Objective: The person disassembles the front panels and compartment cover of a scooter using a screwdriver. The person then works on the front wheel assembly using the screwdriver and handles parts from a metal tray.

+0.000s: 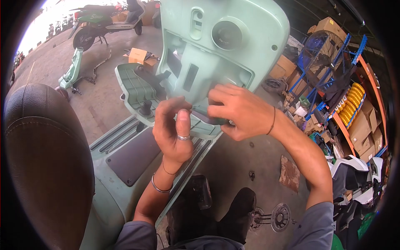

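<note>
In front of me stands a mint-green scooter, its inner front panel (258,37) facing me, with a round dark cap and an open storage recess. My left hand (173,131) is curled, thumb up, just below that recess; whatever its fingers pinch is hidden. My right hand (241,110) is beside it, fingers bent round a dark object (218,121) that is mostly covered. A ribbed mint-green cover (135,89) hangs open on the left, its inner side showing. Below my hands lies the footboard with a dark mat (135,156).
A dark brown seat (48,166) fills the near left. On the floor lie a mint-green body part (73,71), a cardboard box (139,56) and a brake disc (281,216). To the right stand a rack (366,79) with yellow springs (352,102) and a fan (323,54).
</note>
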The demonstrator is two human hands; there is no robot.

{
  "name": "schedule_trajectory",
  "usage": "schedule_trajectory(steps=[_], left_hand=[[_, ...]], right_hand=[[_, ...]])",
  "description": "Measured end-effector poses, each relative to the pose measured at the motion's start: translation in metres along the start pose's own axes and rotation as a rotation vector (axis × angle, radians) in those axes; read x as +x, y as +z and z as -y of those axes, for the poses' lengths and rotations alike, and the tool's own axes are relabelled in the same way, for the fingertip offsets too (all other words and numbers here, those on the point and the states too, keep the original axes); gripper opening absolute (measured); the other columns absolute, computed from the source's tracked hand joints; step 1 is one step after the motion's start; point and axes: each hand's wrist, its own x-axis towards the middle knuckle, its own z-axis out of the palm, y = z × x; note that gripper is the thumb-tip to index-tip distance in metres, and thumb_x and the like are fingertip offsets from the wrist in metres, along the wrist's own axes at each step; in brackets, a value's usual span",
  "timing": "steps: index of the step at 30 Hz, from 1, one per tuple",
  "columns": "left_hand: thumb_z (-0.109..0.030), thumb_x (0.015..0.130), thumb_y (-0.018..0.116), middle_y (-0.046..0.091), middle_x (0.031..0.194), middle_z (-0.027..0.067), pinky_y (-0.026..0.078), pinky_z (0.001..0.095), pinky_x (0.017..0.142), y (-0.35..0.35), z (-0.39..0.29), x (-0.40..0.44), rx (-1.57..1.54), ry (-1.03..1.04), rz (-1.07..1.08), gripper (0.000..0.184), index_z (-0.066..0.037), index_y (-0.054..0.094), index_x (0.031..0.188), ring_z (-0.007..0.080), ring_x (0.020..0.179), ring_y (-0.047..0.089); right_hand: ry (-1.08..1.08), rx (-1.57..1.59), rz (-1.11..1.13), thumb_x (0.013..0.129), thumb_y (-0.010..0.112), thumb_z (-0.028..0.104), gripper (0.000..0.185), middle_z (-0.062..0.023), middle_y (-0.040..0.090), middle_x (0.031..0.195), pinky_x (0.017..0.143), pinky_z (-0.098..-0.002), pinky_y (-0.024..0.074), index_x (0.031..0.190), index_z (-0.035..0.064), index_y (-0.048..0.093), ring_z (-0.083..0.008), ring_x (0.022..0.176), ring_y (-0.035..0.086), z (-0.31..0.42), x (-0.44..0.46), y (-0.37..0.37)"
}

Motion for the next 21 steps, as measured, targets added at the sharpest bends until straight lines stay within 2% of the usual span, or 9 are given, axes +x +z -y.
schedule_trajectory(steps=[2, 5, 6, 7, 10, 12, 15, 17, 21], left_hand=[[-0.015, 0.101, 0.049, 0.063, 0.094, 0.014, 0.05, 0.0331, 0.078, 0.003, 0.0, -0.001, -0.019, 0.014, -0.04, 0.028, 0.005, 0.055, 0.118, 0.0193, 0.085, 0.06], [-0.017, 0.102, 0.048, 0.063, 0.094, 0.0147, 0.051, 0.0338, 0.076, 0.003, 0.004, -0.001, -0.028, 0.025, -0.055, 0.029, 0.006, 0.054, 0.119, 0.0202, 0.085, 0.06], [-0.017, 0.102, 0.048, 0.063, 0.094, 0.0147, 0.051, 0.0338, 0.076, 0.003, 0.003, -0.001, -0.03, 0.024, -0.045, 0.029, 0.006, 0.054, 0.119, 0.0202, 0.085, 0.06], [-0.017, 0.102, 0.048, 0.063, 0.094, 0.0149, 0.051, 0.0338, 0.075, 0.003, 0.002, -0.001, -0.033, 0.023, -0.049, 0.029, 0.006, 0.054, 0.119, 0.0202, 0.085, 0.06], [-0.016, 0.101, 0.051, 0.063, 0.096, 0.0146, 0.05, 0.0323, 0.076, 0.004, 0.005, -0.001, -0.07, 0.019, -0.06, 0.029, 0.006, 0.054, 0.119, 0.0192, 0.084, 0.06], [-0.014, 0.099, 0.054, 0.063, 0.099, 0.014, 0.05, 0.0307, 0.077, 0.004, 0.007, -0.003, -0.101, 0.013, -0.057, 0.028, 0.007, 0.055, 0.118, 0.0182, 0.084, 0.06], [-0.014, 0.099, 0.054, 0.063, 0.097, 0.0134, 0.049, 0.0305, 0.077, 0.002, 0.008, -0.003, -0.041, 0.025, -0.053, 0.028, 0.007, 0.055, 0.117, 0.0182, 0.084, 0.06], [-0.016, 0.102, 0.047, 0.063, 0.091, 0.0155, 0.051, 0.0332, 0.073, 0.002, 0.01, -0.003, 0.067, 0.074, -0.06, 0.028, 0.005, 0.054, 0.119, 0.0205, 0.081, 0.061], [-0.016, 0.102, 0.046, 0.063, 0.091, 0.016, 0.051, 0.0333, 0.073, 0.003, 0.009, -0.002, 0.091, 0.064, -0.058, 0.028, 0.006, 0.054, 0.119, 0.0205, 0.08, 0.061]], right_hand=[[0.063, 0.248, 0.316, 0.062, 0.07, 0.005, 0.026, -0.0075, 0.059, 0.09, 0.07, -0.0417, 0.0463, 0.088, 0.0072, 0.067, -0.0294, 0.088, 0.059, -0.013, 0.013, -0.004], [0.083, 0.384, 0.368, 0.063, 0.069, 0.007, 0.024, -0.0095, 0.058, 0.085, 0.07, -0.041, 0.0466, 0.087, 0.0061, 0.068, -0.0309, 0.085, 0.059, -0.023, 0.025, 0.008], [0.008, 0.359, 0.236, 0.064, 0.069, 0.008, 0.021, -0.0094, 0.061, 0.079, 0.066, -0.0405, 0.0468, 0.085, 0.007, 0.07, -0.0302, 0.076, 0.061, -0.026, 0.022, 0.016], [0.013, 0.359, 0.231, 0.064, 0.069, 0.008, 0.021, -0.0094, 0.061, 0.079, 0.066, -0.0405, 0.0468, 0.085, 0.007, 0.07, -0.0302, 0.076, 0.061, -0.024, 0.02, 0.016], [0.169, 0.423, 0.251, 0.066, 0.069, 0.007, 0.019, -0.0087, 0.063, 0.074, 0.062, -0.0397, 0.0468, 0.085, 0.0088, 0.071, -0.0291, 0.07, 0.062, -0.018, 0.009, 0.022], [0.114, 0.382, -0.06, 0.068, 0.069, 0.006, 0.017, -0.0074, 0.065, 0.071, 0.057, -0.0383, 0.0459, 0.085, 0.01, 0.071, -0.0279, 0.065, 0.062, -0.021, -0.001, 0.037], [0.125, 0.315, -0.23, 0.064, 0.069, 0.01, 0.022, -0.0051, 0.062, 0.064, 0.057, -0.0381, 0.047, 0.085, 0.0143, 0.07, -0.0251, 0.061, 0.062, -0.017, 0.001, 0.051], [0.131, 0.25, -0.339, 0.062, 0.07, 0.01, 0.024, -0.0042, 0.061, 0.066, 0.057, -0.037, 0.0468, 0.086, 0.0144, 0.069, -0.0247, 0.061, 0.062, -0.016, 0.004, 0.063], [0.128, 0.079, -0.615, 0.059, 0.073, 0.009, 0.028, -0.0015, 0.056, 0.069, 0.055, -0.0353, 0.0463, 0.086, 0.0152, 0.067, -0.0241, 0.063, 0.06, -0.015, 0.004, 0.076]])
